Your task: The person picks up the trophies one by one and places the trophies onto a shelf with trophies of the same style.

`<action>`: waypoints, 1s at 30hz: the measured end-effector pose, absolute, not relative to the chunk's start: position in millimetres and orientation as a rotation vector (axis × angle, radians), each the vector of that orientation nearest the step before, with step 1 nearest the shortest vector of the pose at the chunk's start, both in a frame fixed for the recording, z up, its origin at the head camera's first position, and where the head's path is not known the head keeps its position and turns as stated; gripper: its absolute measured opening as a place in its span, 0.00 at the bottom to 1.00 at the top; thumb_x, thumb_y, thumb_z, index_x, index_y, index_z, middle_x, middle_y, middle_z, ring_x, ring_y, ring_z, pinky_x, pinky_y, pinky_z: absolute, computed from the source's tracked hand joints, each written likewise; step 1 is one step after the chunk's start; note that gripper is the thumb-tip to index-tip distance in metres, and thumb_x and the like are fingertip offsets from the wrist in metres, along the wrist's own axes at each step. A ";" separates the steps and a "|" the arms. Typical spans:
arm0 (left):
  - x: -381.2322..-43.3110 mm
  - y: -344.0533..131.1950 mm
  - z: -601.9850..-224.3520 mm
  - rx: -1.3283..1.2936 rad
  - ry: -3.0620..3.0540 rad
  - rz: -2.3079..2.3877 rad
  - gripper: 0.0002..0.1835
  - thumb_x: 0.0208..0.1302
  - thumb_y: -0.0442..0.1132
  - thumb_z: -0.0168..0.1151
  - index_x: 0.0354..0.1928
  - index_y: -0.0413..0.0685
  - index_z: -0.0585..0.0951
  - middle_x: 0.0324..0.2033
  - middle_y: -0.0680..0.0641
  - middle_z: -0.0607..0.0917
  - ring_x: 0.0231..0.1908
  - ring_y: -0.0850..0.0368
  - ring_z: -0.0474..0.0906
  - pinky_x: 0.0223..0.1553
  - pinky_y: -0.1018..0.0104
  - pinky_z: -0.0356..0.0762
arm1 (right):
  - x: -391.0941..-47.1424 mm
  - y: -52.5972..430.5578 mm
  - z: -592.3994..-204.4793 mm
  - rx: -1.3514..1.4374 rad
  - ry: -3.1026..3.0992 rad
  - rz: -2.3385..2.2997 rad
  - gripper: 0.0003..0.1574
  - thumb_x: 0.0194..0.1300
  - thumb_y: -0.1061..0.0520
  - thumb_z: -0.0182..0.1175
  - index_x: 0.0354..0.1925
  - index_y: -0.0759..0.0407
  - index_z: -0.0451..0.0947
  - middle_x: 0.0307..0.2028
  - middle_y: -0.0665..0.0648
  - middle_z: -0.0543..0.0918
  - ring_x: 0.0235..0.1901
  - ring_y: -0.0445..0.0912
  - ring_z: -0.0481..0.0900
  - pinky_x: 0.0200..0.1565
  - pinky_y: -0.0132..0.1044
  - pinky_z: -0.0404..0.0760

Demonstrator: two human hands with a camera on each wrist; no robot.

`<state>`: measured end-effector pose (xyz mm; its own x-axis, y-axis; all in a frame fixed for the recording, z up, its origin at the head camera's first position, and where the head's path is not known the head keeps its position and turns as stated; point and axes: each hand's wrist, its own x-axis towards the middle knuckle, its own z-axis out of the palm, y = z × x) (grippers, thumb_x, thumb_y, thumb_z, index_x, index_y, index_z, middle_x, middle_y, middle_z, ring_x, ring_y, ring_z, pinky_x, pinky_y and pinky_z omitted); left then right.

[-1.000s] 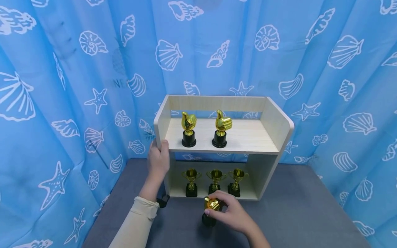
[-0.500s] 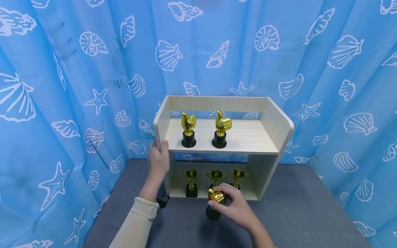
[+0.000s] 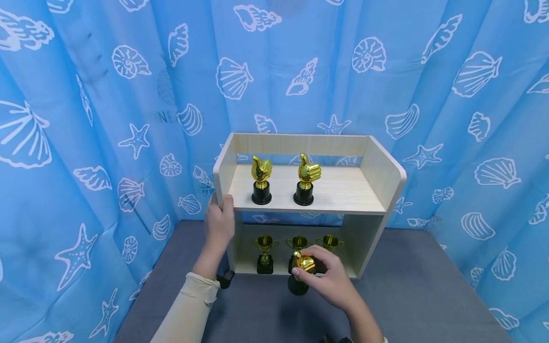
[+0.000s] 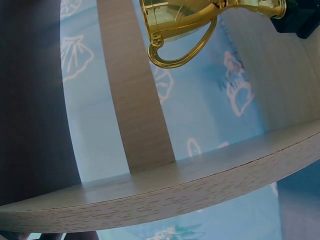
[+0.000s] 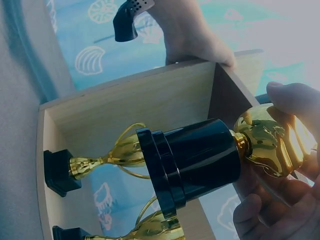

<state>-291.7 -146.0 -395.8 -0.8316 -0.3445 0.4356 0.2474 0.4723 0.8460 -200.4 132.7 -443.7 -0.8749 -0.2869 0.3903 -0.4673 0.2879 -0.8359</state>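
Note:
My right hand (image 3: 328,278) pinches a gold thumbs-up trophy (image 3: 303,263) by its golden top, its black round base hanging off the table in front of the lower shelf. In the right wrist view the trophy's black base (image 5: 202,157) shows large, with fingers and thumb around the gold part. My left hand (image 3: 219,221) grips the left side panel of the pale wooden shelf (image 3: 309,211). Two more thumbs-up trophies, one left (image 3: 261,180) and one centre (image 3: 306,180), stand upright on the upper level. Below them are three gold cup trophies (image 3: 265,252), partly hidden by the right hand.
A grey cloth-covered table (image 3: 253,314) carries the shelf. Blue curtain (image 3: 171,95) with white shells hangs behind and at both sides. The shelf's right side panel (image 3: 382,174) rises beside the upper level. One cup trophy (image 4: 182,17) is close to the left wrist camera.
My right hand has lifted the thumbs-up trophy and carried it forward and slightly right, nearer the shelf. The left hand stays on the side panel.

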 end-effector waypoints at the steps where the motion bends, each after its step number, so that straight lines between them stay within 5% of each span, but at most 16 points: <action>1: -292.0 -145.9 -395.8 0.083 -2.159 -1.368 0.31 0.72 0.62 0.42 0.67 0.52 0.68 0.62 0.46 0.76 0.57 0.48 0.75 0.60 0.42 0.71 | -200.5 131.9 -442.4 0.705 -2.376 1.641 0.20 0.59 0.51 0.70 0.50 0.51 0.81 0.44 0.52 0.83 0.36 0.41 0.82 0.35 0.37 0.84; 30: -291.4 -146.0 -393.9 0.107 -2.170 -1.388 0.30 0.72 0.61 0.42 0.64 0.49 0.70 0.59 0.45 0.77 0.54 0.47 0.76 0.58 0.42 0.71 | -183.8 125.0 -398.0 0.670 -2.329 1.570 0.18 0.58 0.57 0.71 0.46 0.61 0.82 0.42 0.50 0.83 0.37 0.41 0.80 0.35 0.35 0.83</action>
<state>-291.4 -146.0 -393.9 -0.8424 -0.3519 0.4081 0.2228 0.4621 0.8584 -183.8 125.0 -398.0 -0.8621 -0.2317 0.4506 -0.5046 0.3122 -0.8049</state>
